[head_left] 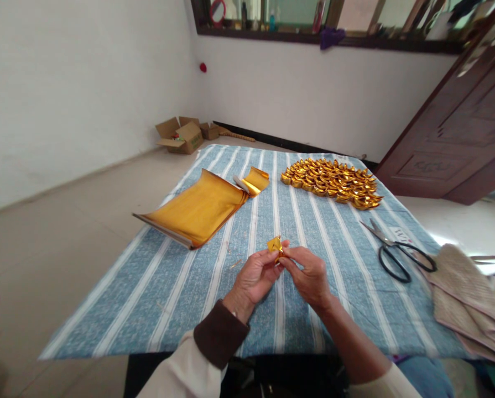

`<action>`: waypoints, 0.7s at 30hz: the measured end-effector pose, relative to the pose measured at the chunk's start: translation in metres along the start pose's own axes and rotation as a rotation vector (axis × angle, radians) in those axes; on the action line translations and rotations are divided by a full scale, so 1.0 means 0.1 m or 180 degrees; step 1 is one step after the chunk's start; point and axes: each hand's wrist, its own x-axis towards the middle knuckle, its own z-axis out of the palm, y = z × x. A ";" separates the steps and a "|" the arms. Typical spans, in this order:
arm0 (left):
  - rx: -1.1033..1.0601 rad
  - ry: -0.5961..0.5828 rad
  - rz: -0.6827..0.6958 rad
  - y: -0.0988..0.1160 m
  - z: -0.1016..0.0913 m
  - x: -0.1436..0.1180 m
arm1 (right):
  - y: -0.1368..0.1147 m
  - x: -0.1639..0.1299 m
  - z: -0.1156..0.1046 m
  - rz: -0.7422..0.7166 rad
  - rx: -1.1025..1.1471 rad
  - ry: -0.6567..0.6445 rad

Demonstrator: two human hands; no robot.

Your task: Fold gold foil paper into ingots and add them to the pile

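Note:
A small piece of folded gold foil paper (274,244) is pinched between both hands above the striped cloth. My left hand (256,275) grips it from the left, thumb on top and fingers below. From the right, my right hand (307,272) pinches its edge between thumb and forefinger. Ahead and to the left lies a stack of large gold foil sheets (197,207) with curled edges. A smaller gold foil strip (256,181) sits at its far corner. Many finished gold paper ingots (330,181) are grouped at the far right of the table.
Black-handled scissors (390,249) lie partly open on the right of the blue striped tablecloth (181,309). A beige towel (465,298) hangs over the right edge. An open cardboard box (183,135) stands on the floor beyond, and a brown door (450,116) is at the right.

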 end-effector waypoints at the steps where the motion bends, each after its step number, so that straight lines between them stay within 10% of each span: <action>1: 0.0006 -0.0003 0.0012 0.00 0.00 0.00 | -0.01 0.01 0.00 -0.0044 -0.0040 0.0000; 21: 0.0356 -0.0095 0.0171 -0.01 0.00 -0.01 | 0.03 0.01 -0.04 -0.0496 -0.0329 0.0080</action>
